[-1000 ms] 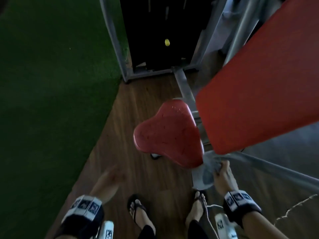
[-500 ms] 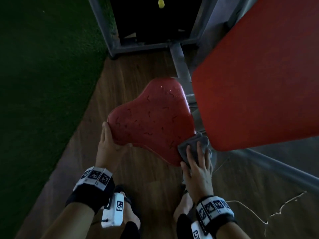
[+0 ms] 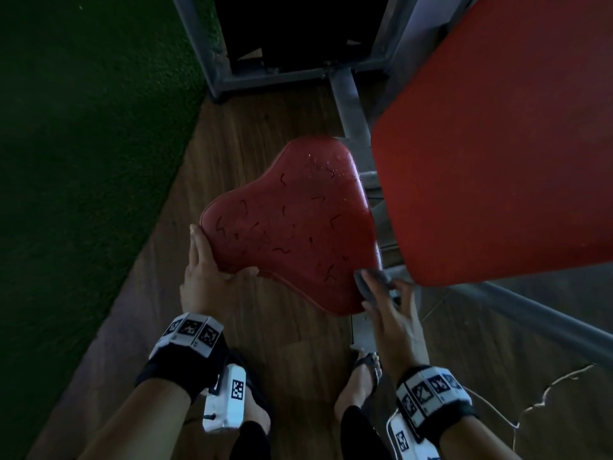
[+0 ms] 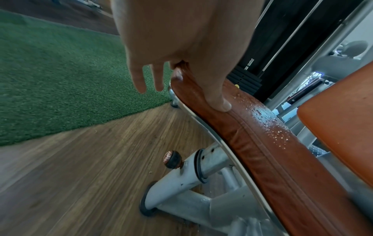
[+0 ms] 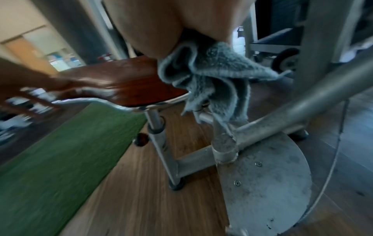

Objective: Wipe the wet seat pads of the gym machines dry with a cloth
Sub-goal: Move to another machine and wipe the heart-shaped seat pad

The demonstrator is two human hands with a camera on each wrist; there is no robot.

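Looking down, head view: left hand (image 3: 212, 277) grips the near-left lobe of the red seat pad (image 3: 295, 224), thumb on top; right hand (image 3: 391, 313) holds the grey cloth (image 3: 371, 280) at the near-right edge.
Risk: far droplets missed under the back pad (image 3: 497, 134).
Left wrist: beads on cracked vinyl; cloth may snag.
Right wrist: cloth hangs beside the steel frame (image 5: 286, 110); wood floor (image 5: 153, 199), green turf (image 5: 60, 151).

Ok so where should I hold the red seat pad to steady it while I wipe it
Hold the seat pad at its near left lobe, coming in from the left, as the left hand does now: thumb on the edge, fingers underneath. That rounded lobe juts out clear of the backrest and leaves the wet top free for the cloth in the right hand.
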